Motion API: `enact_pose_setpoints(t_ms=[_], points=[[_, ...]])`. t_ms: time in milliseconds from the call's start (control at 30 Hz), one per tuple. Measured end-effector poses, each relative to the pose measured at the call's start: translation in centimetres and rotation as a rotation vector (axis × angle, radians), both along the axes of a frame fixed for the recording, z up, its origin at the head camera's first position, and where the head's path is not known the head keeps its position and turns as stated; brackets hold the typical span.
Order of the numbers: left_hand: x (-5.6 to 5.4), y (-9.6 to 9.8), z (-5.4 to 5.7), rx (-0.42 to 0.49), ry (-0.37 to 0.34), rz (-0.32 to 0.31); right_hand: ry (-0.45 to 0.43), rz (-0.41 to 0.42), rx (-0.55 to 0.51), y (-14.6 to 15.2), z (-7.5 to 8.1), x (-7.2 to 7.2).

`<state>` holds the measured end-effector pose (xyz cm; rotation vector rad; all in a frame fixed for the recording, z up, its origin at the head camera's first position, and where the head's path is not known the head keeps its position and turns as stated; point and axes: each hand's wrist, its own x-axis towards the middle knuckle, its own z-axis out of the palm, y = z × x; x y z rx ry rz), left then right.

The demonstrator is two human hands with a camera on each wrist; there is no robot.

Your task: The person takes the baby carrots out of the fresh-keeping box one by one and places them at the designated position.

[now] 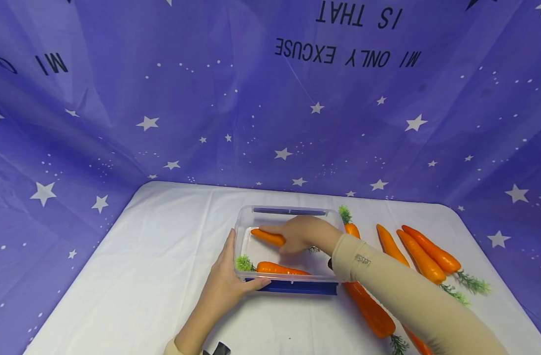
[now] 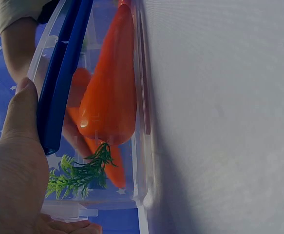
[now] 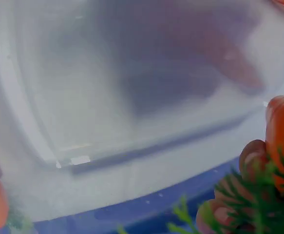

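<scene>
A clear plastic box [image 1: 270,212] with blue latches stands on the white table. My left hand [image 1: 223,278] holds its near left corner, with the thumb along the front rim beside the blue latch [image 2: 64,83]. Inside the box, my right hand [image 1: 299,234] grips an orange toy carrot [image 1: 268,237] whose narrow tip points left; its green leaves [image 3: 249,195] show in the right wrist view. A second carrot [image 1: 281,268] lies along the box's front wall with its leaves [image 1: 244,263] to the left. The right palm is hidden in the head view.
Right of the box lie several more toy carrots, among them a large one [image 1: 370,308], a slim one [image 1: 391,245] and a pair [image 1: 421,256] with leaves toward me. My right sleeve [image 1: 399,296] covers some of them. A purple star-patterned cloth [image 1: 253,123] hangs behind the table.
</scene>
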<state>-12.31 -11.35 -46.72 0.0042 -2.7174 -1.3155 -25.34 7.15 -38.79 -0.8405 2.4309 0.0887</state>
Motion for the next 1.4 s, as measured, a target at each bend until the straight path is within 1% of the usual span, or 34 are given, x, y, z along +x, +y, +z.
enact_pose_setpoints(t_ms=[133, 300, 367, 533, 667, 800, 900, 1033, 1100, 1167, 1333, 1400], points=[[0.0, 0.0, 0.0, -0.003, -0.005, -0.001, -0.015, -0.017, -0.025, 0.4, 1.3, 0.5], [0.0, 0.0, 0.0, 0.0, -0.014, -0.003, -0.01, -0.02, -0.052, 1.1, 3.1, 1.6], [0.0, 0.0, 0.0, 0.003, -0.015, -0.004, -0.003, -0.025, -0.061, 1.5, 3.7, 2.2], [0.0, 0.0, -0.1, 0.004, -0.022, -0.001, 0.042, -0.026, -0.07, 3.1, 4.5, 3.5], [0.0, 0.1, -0.1, 0.003, -0.022, -0.002, 0.081, -0.025, -0.091, 4.8, 5.5, 4.7], [0.0, 0.1, 0.0, -0.001, -0.013, -0.001, 0.112, -0.038, -0.115, 6.5, 6.5, 6.1], [0.0, 0.0, 0.1, -0.002, -0.02, 0.002, 0.139, -0.058, -0.113, 7.8, 7.0, 7.2], [0.0, 0.0, 0.2, 0.005, -0.038, 0.006, 0.149, -0.125, -0.127, 10.1, 7.2, 8.5], [0.0, 0.0, 0.2, 0.005, -0.039, 0.006, 0.151, -0.157, -0.136, 11.5, 7.2, 9.1], [0.0, 0.0, 0.2, 0.003, -0.035, 0.006, 0.144, -0.207, -0.134, 12.9, 7.1, 9.6], [0.1, 0.1, 0.2, 0.008, -0.028, 0.003, 0.136, -0.323, -0.126, 16.4, 6.3, 10.7], [0.1, 0.1, 0.2, 0.013, -0.032, 0.003, 0.14, -0.35, -0.121, 17.7, 5.9, 11.1]])
